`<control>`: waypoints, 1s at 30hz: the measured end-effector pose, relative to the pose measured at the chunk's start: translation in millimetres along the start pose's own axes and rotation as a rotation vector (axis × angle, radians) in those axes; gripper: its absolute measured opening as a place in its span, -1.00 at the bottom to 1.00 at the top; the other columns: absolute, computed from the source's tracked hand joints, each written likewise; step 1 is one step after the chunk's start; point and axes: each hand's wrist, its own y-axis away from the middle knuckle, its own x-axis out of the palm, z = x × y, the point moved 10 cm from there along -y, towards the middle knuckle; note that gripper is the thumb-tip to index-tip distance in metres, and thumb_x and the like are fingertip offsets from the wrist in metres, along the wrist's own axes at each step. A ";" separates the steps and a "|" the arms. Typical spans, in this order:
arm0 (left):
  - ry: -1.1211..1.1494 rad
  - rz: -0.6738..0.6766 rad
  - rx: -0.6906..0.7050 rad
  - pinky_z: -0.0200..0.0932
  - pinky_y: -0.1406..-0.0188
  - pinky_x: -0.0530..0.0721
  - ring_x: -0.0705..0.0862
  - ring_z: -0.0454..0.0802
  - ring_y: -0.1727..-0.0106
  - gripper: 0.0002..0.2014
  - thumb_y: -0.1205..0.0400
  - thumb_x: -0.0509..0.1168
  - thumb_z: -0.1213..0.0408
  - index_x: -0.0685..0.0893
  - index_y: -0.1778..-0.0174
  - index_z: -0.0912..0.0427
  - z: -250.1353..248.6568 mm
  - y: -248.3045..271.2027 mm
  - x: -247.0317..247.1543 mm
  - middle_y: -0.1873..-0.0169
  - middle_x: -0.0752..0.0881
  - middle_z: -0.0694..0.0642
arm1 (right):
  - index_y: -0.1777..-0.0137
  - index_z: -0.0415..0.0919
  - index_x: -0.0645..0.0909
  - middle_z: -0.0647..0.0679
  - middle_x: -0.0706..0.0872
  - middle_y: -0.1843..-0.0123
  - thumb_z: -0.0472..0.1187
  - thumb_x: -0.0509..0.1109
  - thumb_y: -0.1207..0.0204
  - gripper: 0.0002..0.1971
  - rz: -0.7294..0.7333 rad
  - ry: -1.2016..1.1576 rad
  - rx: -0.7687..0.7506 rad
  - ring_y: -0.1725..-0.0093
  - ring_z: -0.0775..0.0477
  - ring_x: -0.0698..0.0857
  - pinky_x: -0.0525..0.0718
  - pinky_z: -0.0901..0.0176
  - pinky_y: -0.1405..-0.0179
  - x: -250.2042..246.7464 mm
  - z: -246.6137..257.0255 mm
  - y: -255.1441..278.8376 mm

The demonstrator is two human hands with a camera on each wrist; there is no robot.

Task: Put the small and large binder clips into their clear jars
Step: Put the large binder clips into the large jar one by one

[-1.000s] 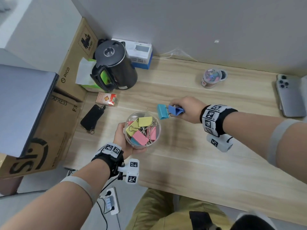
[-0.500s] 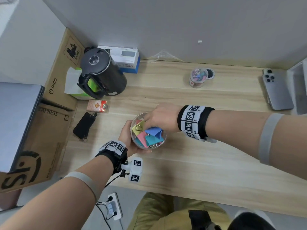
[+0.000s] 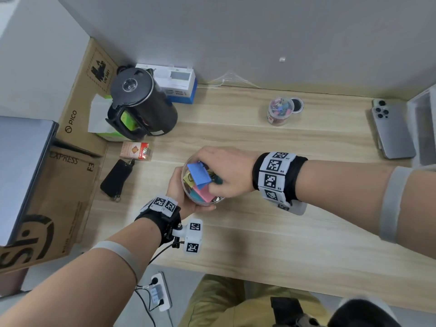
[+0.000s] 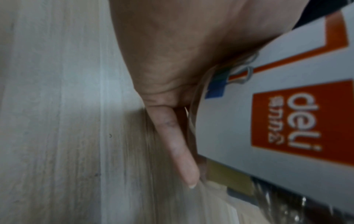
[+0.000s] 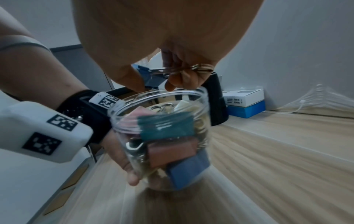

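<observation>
Partly hidden, the right hand (image 3: pixel 226 175) pinches a blue clip (image 3: pixel 199 173) over the left-held jar (image 5: pixel 162 136).

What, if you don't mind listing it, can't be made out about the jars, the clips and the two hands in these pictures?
- Head view: the right hand covers part of the large clear plastic jar's mouth, so its clip count is hidden.
- Head view: the small clear jar of small clips at the back is too small to count.
- Left wrist view: the white and orange label hides the contents; the left hand is blurred.
- Right wrist view: the blue binder clip is mostly behind the fingers.
</observation>
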 end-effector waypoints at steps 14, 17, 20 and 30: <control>-0.162 0.106 0.098 0.42 0.34 0.81 0.86 0.31 0.03 -0.63 -0.59 0.46 0.56 0.69 -0.20 0.06 1.4 -6.9 28.3 -0.11 0.82 0.18 | -0.24 -0.09 0.60 -0.06 0.62 -0.15 -0.01 0.30 -0.64 -0.73 -0.100 0.221 0.025 -0.12 -0.13 0.60 0.39 0.13 0.15 7.1 -4.9 21.4; -0.079 0.053 -0.031 0.46 0.19 0.80 0.84 0.50 0.03 -0.71 -0.77 0.24 0.00 0.77 -0.15 0.09 13.2 -11.5 32.6 -0.09 0.84 0.36 | -0.22 -0.15 0.55 -0.10 0.57 -0.18 0.01 0.26 -0.66 -0.73 -0.093 0.249 0.141 -0.03 -0.16 0.59 0.29 0.13 0.18 6.9 -21.4 31.0; -0.122 0.086 -0.076 0.48 -0.01 0.77 0.84 0.43 -0.01 -0.52 -0.70 0.16 -0.21 0.82 -0.10 0.07 17.5 -15.7 49.6 -0.01 0.87 0.27 | -0.18 -0.16 0.54 -0.13 0.53 -0.17 -0.03 0.29 -0.63 -0.75 -0.128 0.181 0.187 0.10 -0.12 0.51 0.38 0.11 0.21 1.8 -34.4 47.6; -0.131 0.140 -0.168 0.45 -0.24 0.66 0.71 0.42 -0.27 -0.34 -0.64 0.15 -0.31 0.70 -0.42 0.12 29.8 -30.9 109.0 -0.34 0.75 0.35 | -0.08 -0.17 0.59 0.04 0.54 0.03 -0.07 0.30 -0.59 -0.80 -0.631 0.049 0.410 0.10 -0.04 0.57 0.56 0.07 0.18 -63.8 -113.1 153.6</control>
